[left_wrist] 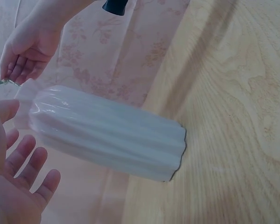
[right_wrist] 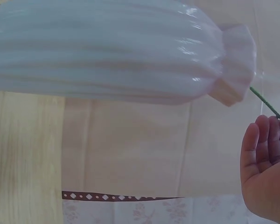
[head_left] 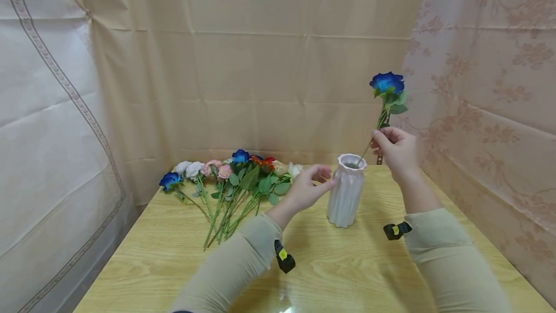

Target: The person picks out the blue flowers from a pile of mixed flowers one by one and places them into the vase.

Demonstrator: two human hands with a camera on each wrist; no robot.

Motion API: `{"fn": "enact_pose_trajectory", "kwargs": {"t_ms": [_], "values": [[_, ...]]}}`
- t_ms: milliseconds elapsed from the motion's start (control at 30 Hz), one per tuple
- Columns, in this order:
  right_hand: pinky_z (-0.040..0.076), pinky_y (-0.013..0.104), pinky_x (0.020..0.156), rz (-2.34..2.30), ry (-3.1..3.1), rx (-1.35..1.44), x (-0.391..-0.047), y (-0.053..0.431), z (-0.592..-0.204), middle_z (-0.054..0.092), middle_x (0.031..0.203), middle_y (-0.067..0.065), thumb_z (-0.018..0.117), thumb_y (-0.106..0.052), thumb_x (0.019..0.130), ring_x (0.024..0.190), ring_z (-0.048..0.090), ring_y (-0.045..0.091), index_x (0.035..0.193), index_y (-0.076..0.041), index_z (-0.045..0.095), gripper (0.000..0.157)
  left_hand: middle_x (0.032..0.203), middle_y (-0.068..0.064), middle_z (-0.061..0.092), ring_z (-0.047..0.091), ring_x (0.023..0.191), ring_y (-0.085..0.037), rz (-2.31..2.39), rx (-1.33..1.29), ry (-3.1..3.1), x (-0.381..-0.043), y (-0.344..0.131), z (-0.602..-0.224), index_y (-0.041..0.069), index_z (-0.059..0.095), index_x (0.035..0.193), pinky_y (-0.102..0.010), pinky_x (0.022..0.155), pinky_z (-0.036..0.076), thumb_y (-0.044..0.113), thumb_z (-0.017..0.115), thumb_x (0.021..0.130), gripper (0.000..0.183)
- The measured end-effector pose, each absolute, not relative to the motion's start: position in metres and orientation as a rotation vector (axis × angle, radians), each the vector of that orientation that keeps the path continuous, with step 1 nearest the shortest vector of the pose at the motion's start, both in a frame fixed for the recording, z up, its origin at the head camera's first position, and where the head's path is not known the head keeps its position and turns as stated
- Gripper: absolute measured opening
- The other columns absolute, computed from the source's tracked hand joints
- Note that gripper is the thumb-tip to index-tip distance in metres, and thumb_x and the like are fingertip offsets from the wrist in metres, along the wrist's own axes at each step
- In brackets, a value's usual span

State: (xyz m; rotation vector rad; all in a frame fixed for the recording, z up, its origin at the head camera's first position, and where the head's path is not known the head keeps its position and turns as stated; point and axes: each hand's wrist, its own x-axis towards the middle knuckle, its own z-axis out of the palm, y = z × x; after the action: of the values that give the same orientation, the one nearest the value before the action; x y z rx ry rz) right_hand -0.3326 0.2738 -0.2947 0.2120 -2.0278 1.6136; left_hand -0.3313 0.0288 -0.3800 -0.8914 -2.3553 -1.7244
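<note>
A white ribbed vase [head_left: 345,202] stands upright on the table, a little right of the middle in the head view. My right hand [head_left: 397,151] pinches the stem of a blue rose [head_left: 387,84] above the vase. The stem slants down, its lower end inside the vase's mouth; the right wrist view shows the green stem [right_wrist: 266,101] at the fluted rim. Beside the vase's neck is my left hand [head_left: 308,187], fingers loosely spread; in the left wrist view its fingers [left_wrist: 31,163] hold nothing. Whether its thumb touches the vase I cannot tell.
On the left of the wooden table [head_left: 143,255] lies a bunch of flowers [head_left: 249,177] in white, pink, blue, orange and red, stems toward me. Another blue rose [head_left: 170,180] lies at its left end. Beige curtains [head_left: 260,71] hang behind the table, a floral cloth [head_left: 495,134] at right.
</note>
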Motion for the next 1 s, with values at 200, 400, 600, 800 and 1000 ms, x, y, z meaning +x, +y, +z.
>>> {"fn": "enact_pose_trajectory", "kwargs": {"t_ms": [200, 400, 600, 800, 1000], "values": [[0.058, 0.023, 0.064, 1.558, -2.065, 0.241, -0.335, 0.270, -0.307, 0.069, 0.082, 0.002, 0.068, -0.024, 0.100, 0.074, 0.067, 0.011, 0.105, 0.009, 0.067, 0.033, 0.111, 0.002, 0.067, 0.062, 0.100, -0.012, -1.706, -0.869, -2.398, -0.331, 0.029, -0.386, 0.008, 0.066, 0.127, -0.029, 0.081, 0.054, 0.029, 0.073, 0.096, 0.038], [0.058, 0.022, 0.066, 1.460, -2.133, 0.271, -0.335, 0.268, -0.318, 0.068, 0.084, 0.007, 0.067, -0.025, 0.100, 0.076, 0.063, 0.013, 0.104, 0.009, 0.068, 0.034, 0.111, 0.003, 0.067, 0.062, 0.100, -0.011, -1.695, -0.868, -2.409, -0.333, 0.028, -0.391, 0.007, 0.066, 0.126, -0.029, 0.080, 0.054, 0.029, 0.073, 0.096, 0.038], [0.051, 0.019, 0.057, 1.299, -2.222, 0.291, -0.335, 0.266, -0.329, 0.066, 0.083, 0.009, 0.068, -0.027, 0.100, 0.071, 0.058, 0.013, 0.099, 0.005, 0.072, 0.032, 0.113, -0.001, 0.068, 0.063, 0.100, -0.012, -1.697, -0.854, -2.418, -0.333, 0.026, -0.396, 0.009, 0.066, 0.126, -0.029, 0.081, 0.054, 0.029, 0.073, 0.096, 0.037], [0.047, 0.020, 0.057, 1.177, -2.290, 0.326, -0.333, 0.266, -0.336, 0.066, 0.085, 0.012, 0.068, -0.028, 0.100, 0.074, 0.056, 0.019, 0.099, 0.000, 0.074, 0.029, 0.112, -0.004, 0.068, 0.063, 0.099, -0.013, -1.705, -0.871, -2.418, -0.332, 0.025, -0.401, 0.009, 0.066, 0.124, -0.030, 0.082, 0.054, 0.028, 0.073, 0.097, 0.034], [0.048, 0.021, 0.056, 1.127, -2.296, 0.352, -0.331, 0.266, -0.338, 0.068, 0.086, 0.013, 0.069, -0.026, 0.099, 0.073, 0.058, 0.023, 0.100, 0.001, 0.073, 0.027, 0.112, -0.001, 0.068, 0.062, 0.100, -0.011, -1.693, -0.852, -2.461, -0.332, 0.024, -0.405, 0.008, 0.065, 0.127, -0.030, 0.083, 0.054, 0.029, 0.072, 0.098, 0.036]]}}
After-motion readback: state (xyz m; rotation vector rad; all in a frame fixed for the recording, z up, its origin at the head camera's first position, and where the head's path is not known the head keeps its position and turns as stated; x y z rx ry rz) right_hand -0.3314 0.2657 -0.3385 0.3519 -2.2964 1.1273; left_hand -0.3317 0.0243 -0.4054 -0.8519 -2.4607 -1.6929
